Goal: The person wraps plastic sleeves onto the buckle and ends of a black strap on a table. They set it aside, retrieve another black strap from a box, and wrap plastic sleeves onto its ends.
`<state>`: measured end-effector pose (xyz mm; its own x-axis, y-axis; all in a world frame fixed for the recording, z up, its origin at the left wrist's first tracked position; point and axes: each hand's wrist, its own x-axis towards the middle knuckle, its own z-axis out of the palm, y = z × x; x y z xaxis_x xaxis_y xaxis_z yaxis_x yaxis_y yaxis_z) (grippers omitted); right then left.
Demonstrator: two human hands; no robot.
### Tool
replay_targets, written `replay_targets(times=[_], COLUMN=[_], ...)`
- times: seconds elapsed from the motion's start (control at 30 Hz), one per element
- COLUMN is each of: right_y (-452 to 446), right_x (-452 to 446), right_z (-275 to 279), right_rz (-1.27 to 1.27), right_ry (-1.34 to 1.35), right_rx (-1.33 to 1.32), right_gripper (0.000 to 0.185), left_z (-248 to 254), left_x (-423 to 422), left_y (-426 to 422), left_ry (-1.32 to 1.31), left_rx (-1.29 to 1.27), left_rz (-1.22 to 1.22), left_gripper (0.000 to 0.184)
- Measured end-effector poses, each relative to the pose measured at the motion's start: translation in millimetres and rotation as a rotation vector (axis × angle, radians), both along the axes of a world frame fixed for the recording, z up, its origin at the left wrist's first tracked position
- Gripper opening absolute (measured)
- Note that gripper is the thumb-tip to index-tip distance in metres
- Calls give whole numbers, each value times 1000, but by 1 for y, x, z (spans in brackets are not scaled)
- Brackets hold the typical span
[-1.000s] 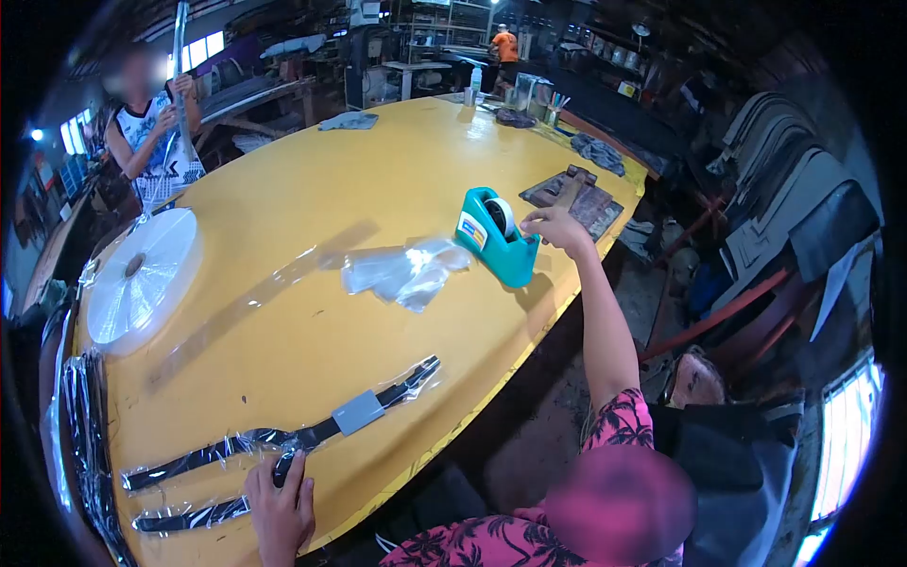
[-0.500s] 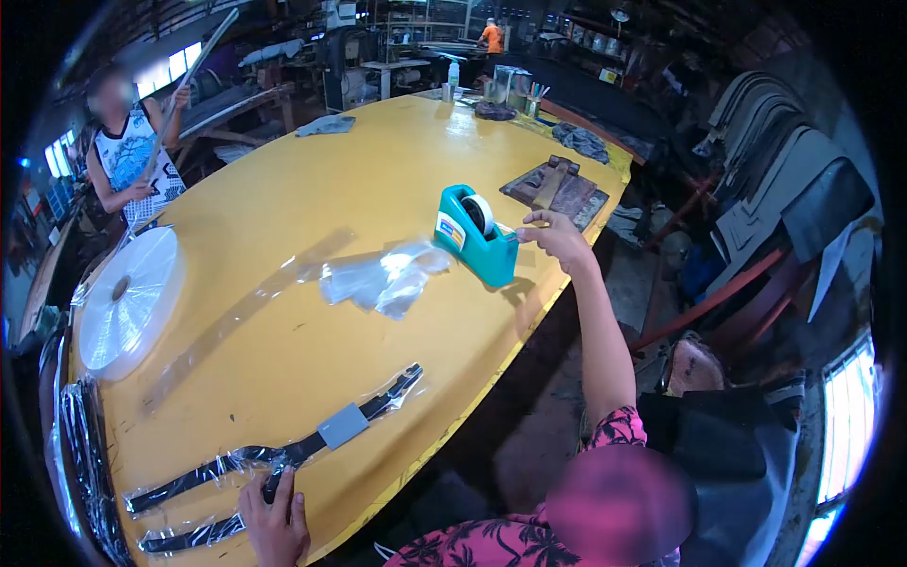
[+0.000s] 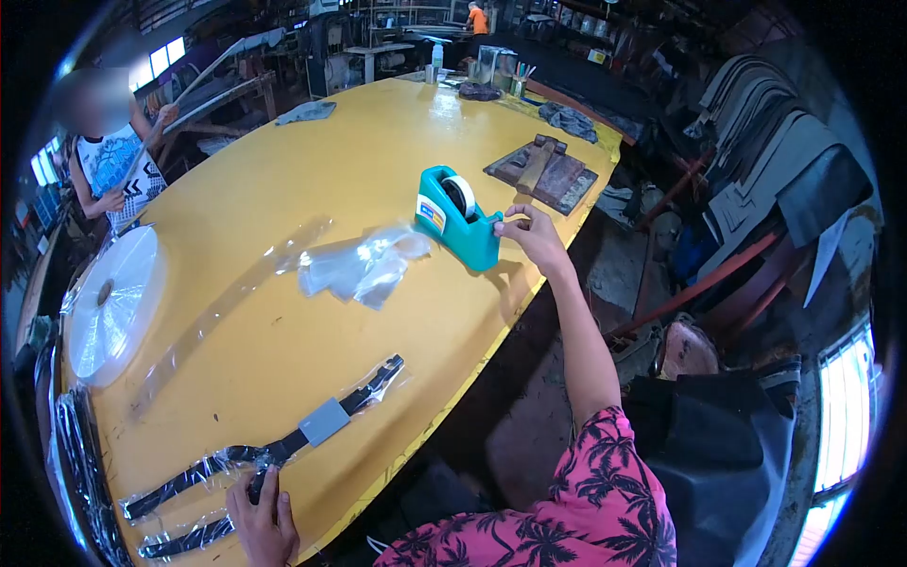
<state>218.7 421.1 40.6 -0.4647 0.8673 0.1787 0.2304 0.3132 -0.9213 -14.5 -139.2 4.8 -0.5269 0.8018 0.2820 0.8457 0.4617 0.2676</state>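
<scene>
head view: left hand (image 3: 262, 520) holds the plastic-wrapped black strap (image 3: 286, 447) on the yellow worktop (image 3: 378, 170); right hand (image 3: 535, 236), narrow, is at the front of the green tape dispenser (image 3: 475, 241), its grip unclear.

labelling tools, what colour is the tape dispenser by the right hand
The tape dispenser is teal green, clearest in the head view.

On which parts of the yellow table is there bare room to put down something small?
The widest bare patch on the table lies between the grey cloth and the dispenser. Another lies between the plastic bags and the strap. It is crowded at the far end, around the bottle, and by the left hand.
</scene>
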Motion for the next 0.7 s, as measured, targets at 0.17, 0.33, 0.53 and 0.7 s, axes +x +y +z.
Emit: replay_targets(times=[0.17, 0.33, 0.53, 0.7], right_y=[-2, -23, -127, -184], right_x=[-4, 26, -15, -72], right_z=[-13, -25, 19, 27], right_rz=[-126, -105, 134, 387], right_ry=[4, 47, 162, 230], right_rx=[225, 169, -74, -120], right_gripper=[40, 41, 33, 18], left_z=[-1, -11, -6, -2], left_x=[1, -6, -5, -5], left_y=[-1, -1, -3, -2], left_ry=[0, 59, 20, 85], left_rx=[4, 41, 39, 51], left_rz=[7, 0, -3, -20], left_gripper=[41, 41, 42, 42])
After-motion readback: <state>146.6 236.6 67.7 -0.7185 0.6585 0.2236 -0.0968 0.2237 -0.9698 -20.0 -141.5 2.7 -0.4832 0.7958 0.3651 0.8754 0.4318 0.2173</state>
